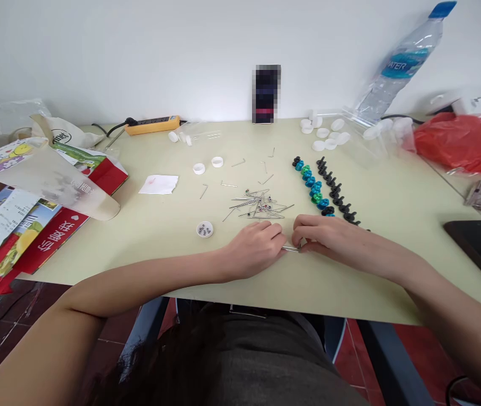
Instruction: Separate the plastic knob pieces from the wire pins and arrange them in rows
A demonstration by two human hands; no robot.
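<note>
"Which step is the person having in hand?"

"By the look of it, the handling of one slim metal rod (290, 248). It is lying in the gap between the two hands, close to the near edge of the tabletop (168, 223), and both hands are sharing the work."

"And the left hand (255, 248): are its fingers apart?"

"No, they are curling in together, thumb side toward the rod, and they are clamping its left end. The rest of the rod is sticking out toward the other hand."

"What is the right hand (329, 239) doing?"

"Its fingers are bending over and the thumb is sitting near the forefinger, with only a narrow space between them. The tips are meeting the rod's right end, where something like a small metal piece (300, 246) is showing. Whether they are pinching it or merely touching it is too small to make out."

"What is lying about them?"

"A loose pile of thin metal pins (261, 206) is lying just beyond the left hand, and a white cap (204, 236) is holding small dark pieces to its left. A row of blue, green and black knobs (316, 198) is running toward the right hand, with a row of black winged pieces (339, 201) beside it."

"What is the next move calling for?"

"Probably a steady left grip and fine right fingertip control, the parts being so slight."
</note>
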